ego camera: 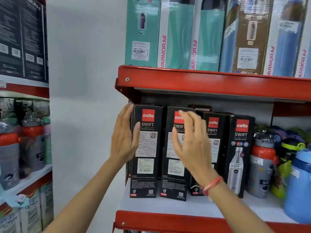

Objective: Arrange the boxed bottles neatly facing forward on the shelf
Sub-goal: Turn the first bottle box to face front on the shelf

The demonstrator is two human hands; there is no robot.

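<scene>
Several tall black boxed bottles stand upright in a row on the white shelf (168, 207) with a red front edge. The leftmost box (148, 165) and the second box (175, 180) show their label sides. A third box (214, 132) stands further back, and the rightmost box (239, 155) shows a steel bottle picture. My left hand (124, 140) is open, its palm against the left side of the leftmost box. My right hand (190, 145) is open with fingers spread, in front of the second box and hiding part of it; contact is unclear.
Loose bottles (262, 165) and a blue jug (299, 185) crowd the shelf's right part. The red shelf above (210, 84) carries tall teal and blue boxes (176, 36). Another rack (25, 132) with bottles and boxes stands at the left, a white wall between.
</scene>
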